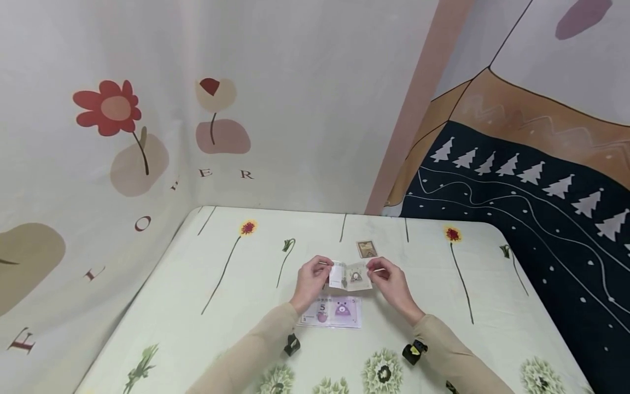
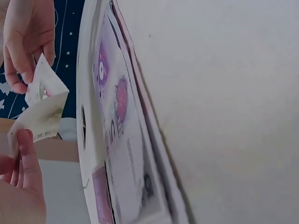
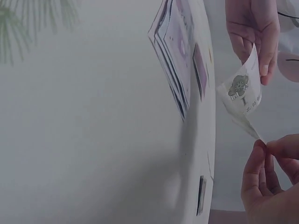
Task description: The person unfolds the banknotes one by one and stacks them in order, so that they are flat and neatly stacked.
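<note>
My left hand (image 1: 311,280) and right hand (image 1: 392,283) pinch opposite ends of a pale play banknote (image 1: 355,277), raised above the table. A crease runs across the note, and it bends between the hands. In the right wrist view the note (image 3: 245,88) shows a grey-green flower print and the figure 1. Below it on the table lies a small stack of purple play banknotes (image 1: 340,313) marked 5, its layered edges plain in the left wrist view. Just beyond the hands lies a small brown picture card (image 1: 366,249).
A small purplish card (image 2: 101,196) lies just past the purple stack, mostly hidden by my left hand in the head view. A white flower-printed cloth (image 1: 236,334) covers the table. Printed curtains (image 1: 305,109) hang along the back and sides.
</note>
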{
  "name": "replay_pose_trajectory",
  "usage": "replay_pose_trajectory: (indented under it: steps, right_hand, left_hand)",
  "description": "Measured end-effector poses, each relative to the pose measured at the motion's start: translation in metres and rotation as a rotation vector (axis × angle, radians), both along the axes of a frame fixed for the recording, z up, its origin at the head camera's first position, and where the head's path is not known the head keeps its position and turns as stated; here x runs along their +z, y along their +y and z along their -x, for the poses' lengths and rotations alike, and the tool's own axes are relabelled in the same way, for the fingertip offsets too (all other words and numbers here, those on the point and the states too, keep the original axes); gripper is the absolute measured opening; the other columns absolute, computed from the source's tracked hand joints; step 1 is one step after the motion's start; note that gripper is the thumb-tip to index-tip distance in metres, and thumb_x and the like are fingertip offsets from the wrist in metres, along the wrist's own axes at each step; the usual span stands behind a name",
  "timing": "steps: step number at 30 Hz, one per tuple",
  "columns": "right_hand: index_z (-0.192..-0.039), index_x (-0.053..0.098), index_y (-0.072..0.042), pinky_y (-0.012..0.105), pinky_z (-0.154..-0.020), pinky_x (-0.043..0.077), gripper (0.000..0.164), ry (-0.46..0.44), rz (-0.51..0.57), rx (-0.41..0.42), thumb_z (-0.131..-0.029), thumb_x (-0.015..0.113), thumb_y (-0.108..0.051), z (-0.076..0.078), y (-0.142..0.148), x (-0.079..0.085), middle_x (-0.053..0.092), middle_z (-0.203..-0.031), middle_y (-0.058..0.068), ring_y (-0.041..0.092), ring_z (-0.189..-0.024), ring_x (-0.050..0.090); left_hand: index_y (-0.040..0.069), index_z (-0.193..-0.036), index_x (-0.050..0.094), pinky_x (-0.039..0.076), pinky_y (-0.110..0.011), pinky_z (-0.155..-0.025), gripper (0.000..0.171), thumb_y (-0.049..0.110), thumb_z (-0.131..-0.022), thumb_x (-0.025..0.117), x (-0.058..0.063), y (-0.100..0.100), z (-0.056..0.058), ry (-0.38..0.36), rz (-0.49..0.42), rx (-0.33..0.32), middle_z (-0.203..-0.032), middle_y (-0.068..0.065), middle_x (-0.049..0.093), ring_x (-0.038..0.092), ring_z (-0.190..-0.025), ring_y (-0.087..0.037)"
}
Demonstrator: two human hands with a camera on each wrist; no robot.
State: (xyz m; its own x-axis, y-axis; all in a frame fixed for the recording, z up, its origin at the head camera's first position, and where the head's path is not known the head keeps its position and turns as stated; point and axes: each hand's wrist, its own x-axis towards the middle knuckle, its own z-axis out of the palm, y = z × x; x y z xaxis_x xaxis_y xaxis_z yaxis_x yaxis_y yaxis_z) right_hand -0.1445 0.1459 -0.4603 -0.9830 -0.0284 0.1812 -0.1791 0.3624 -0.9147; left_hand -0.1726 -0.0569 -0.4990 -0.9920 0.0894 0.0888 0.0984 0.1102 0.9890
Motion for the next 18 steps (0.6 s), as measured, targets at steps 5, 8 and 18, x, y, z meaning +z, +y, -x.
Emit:
replay_pose_trajectory:
  steps: [5, 8, 18]
  right_hand:
    - [-0.096, 0.065, 0.004, 0.022, -0.074, 0.053, 0.013, 0.013, 0.005, -0.024, -0.085, 0.064, 0.010, 0.013, 0.011, -0.030, 0.065, -0.093, 0.015, 0.027, -0.083, 0.065]
    - [-0.095, 0.066, 0.001, 0.022, -0.074, 0.053, 0.013, 0.014, 0.002, -0.043, -0.084, 0.066, 0.009, 0.018, 0.016, -0.041, 0.066, -0.091, 0.012, 0.022, -0.081, 0.065]
    - [-0.094, 0.066, 0.001, 0.021, -0.069, 0.052, 0.011, -0.098, 0.025, -0.047, -0.084, 0.067, 0.005, 0.020, 0.020, -0.045, 0.064, -0.089, 0.010, 0.018, -0.080, 0.062]
  left_hand:
    - [-0.006, -0.104, 0.062, 0.057, -0.031, -0.069, 0.015, -0.007, -0.089, 0.058, 0.004, -0.007, -0.003, 0.007, 0.007, -0.021, -0.096, -0.021, 0.068, 0.068, -0.088, -0.032]
    - [-0.005, -0.105, 0.062, 0.056, -0.026, -0.071, 0.018, -0.008, -0.087, 0.060, -0.002, -0.012, 0.000, 0.007, 0.019, -0.023, -0.098, -0.020, 0.068, 0.067, -0.092, -0.033]
    - [-0.004, -0.105, 0.063, 0.055, -0.027, -0.079, 0.020, -0.008, -0.085, 0.062, -0.001, -0.023, -0.001, -0.027, 0.073, -0.022, -0.099, -0.021, 0.067, 0.067, -0.093, -0.030]
